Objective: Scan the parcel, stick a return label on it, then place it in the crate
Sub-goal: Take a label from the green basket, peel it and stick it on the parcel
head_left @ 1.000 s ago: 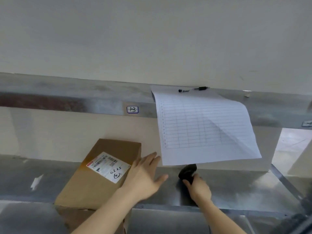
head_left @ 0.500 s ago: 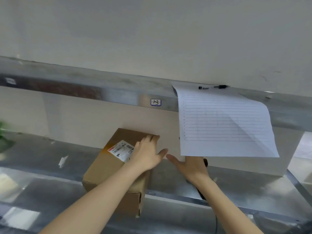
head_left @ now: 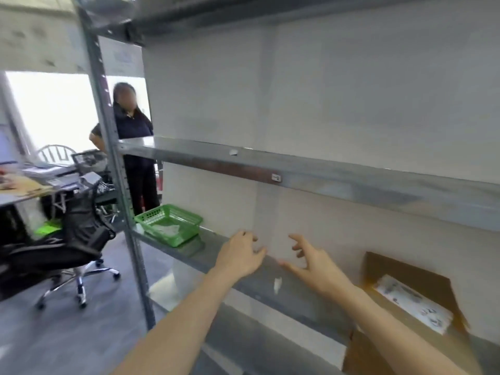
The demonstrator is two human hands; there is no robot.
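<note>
Here, left hand [head_left: 239,254] and right hand [head_left: 315,262] spread, empty, above shelf edge [head_left: 270,286], parcel [head_left: 405,307] right.

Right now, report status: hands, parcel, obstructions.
Left hand and right hand both open, empty, above the metal shelf. Brown cardboard parcel on shelf, right of the hands, untouched. Green plastic basket far left; nothing blocking.
</note>
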